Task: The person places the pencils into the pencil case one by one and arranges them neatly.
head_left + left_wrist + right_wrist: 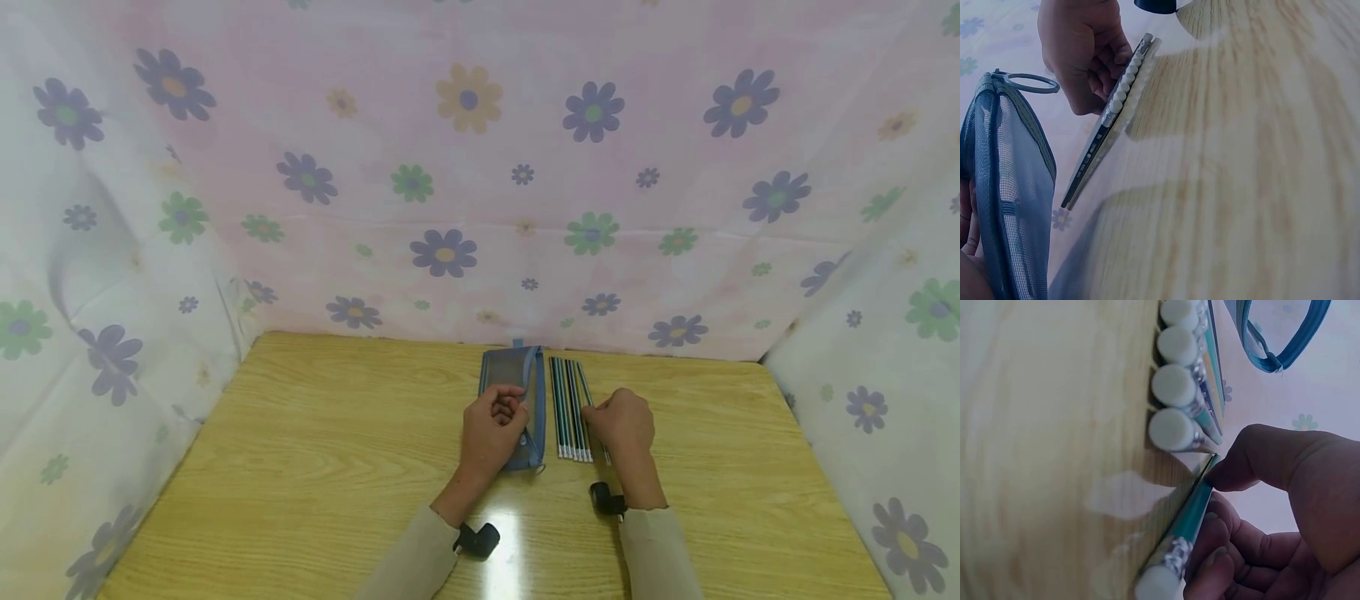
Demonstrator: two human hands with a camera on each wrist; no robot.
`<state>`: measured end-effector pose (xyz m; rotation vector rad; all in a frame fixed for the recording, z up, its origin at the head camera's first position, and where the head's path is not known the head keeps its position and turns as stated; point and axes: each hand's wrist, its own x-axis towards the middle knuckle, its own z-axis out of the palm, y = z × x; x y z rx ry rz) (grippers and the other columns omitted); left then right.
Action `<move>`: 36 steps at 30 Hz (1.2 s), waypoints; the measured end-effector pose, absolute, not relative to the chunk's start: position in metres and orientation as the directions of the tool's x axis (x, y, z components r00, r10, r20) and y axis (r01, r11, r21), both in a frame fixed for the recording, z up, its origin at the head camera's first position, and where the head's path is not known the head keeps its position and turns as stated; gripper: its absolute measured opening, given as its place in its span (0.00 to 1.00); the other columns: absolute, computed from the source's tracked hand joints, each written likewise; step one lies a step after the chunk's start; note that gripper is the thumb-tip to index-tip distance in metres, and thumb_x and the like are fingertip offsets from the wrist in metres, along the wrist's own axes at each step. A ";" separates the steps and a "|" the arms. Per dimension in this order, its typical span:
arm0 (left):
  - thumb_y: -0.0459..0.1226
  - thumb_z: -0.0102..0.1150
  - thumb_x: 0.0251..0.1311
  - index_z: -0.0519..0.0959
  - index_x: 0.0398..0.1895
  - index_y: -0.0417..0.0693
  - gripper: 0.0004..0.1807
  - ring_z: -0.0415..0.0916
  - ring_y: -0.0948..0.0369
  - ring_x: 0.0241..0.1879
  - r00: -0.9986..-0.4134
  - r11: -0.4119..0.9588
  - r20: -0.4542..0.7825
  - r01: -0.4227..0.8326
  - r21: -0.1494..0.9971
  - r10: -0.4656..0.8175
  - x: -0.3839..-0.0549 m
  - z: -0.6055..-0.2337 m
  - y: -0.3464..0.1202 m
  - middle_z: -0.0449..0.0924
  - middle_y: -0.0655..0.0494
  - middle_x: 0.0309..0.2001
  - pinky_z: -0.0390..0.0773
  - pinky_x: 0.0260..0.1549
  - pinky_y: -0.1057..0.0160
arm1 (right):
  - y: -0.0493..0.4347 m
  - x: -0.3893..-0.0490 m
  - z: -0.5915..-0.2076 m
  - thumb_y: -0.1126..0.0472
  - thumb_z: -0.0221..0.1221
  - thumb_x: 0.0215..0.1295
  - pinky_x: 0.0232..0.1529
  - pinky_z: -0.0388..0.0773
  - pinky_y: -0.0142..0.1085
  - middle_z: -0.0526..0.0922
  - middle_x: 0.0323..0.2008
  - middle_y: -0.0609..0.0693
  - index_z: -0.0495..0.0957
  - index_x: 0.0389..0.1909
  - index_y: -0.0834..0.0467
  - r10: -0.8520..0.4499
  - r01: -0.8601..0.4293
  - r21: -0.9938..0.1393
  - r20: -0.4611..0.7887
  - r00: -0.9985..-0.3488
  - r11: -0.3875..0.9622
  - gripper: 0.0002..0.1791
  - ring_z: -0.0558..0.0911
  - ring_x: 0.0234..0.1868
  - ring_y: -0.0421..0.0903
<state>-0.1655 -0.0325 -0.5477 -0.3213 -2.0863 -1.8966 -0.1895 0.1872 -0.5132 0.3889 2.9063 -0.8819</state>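
Most pencils (570, 410) lay untouched outside the mesh pouch (504, 369) our left hand (491, 427) gripped; our right hand (624, 421) pinched one pencil (1192, 515).

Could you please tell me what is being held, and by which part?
The right grip holds a teal pencil by its barrel; the left grip holds the blue mesh pouch at its opening.

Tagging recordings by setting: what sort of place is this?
Probably a curtained tabletop workspace, perhaps set up for filming: flowered cloth walls off a table on three sides, with pencils on top.
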 end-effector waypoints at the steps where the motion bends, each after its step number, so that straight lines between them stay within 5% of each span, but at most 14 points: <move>1: 0.27 0.66 0.65 0.85 0.48 0.39 0.09 0.81 0.63 0.28 -0.927 0.101 0.372 0.367 0.925 -0.039 -0.166 -0.548 -0.032 0.83 0.53 0.32 0.82 0.27 0.68 | 0.187 -0.190 -0.513 0.52 0.69 0.65 0.13 0.68 0.38 0.81 0.13 0.51 0.85 0.14 0.59 0.217 0.261 -0.534 -0.144 -0.965 0.804 0.21 0.77 0.14 0.49; 23: 0.28 0.66 0.66 0.85 0.48 0.42 0.09 0.81 0.63 0.29 -0.931 0.113 0.364 0.359 0.927 -0.026 -0.166 -0.548 -0.032 0.83 0.54 0.33 0.83 0.27 0.67 | 0.190 -0.190 -0.512 0.53 0.68 0.64 0.13 0.66 0.37 0.77 0.09 0.49 0.81 0.10 0.57 0.200 0.239 -0.561 -0.131 -0.971 0.793 0.23 0.74 0.12 0.47; 30: 0.28 0.67 0.65 0.85 0.47 0.44 0.09 0.81 0.63 0.29 -0.930 0.103 0.366 0.363 0.926 -0.018 -0.166 -0.547 -0.032 0.83 0.54 0.33 0.83 0.27 0.67 | 0.193 -0.189 -0.510 0.57 0.65 0.63 0.14 0.63 0.36 0.70 0.06 0.45 0.77 0.07 0.56 0.187 0.228 -0.596 -0.131 -0.974 0.770 0.24 0.65 0.09 0.42; 36: 0.28 0.66 0.66 0.85 0.48 0.41 0.09 0.81 0.62 0.29 -0.933 0.105 0.360 0.356 0.929 -0.016 -0.166 -0.549 -0.032 0.83 0.54 0.33 0.83 0.27 0.67 | 0.194 -0.188 -0.506 0.56 0.67 0.65 0.18 0.69 0.38 0.74 0.08 0.46 0.81 0.10 0.58 0.177 0.212 -0.610 -0.119 -0.977 0.763 0.23 0.70 0.11 0.44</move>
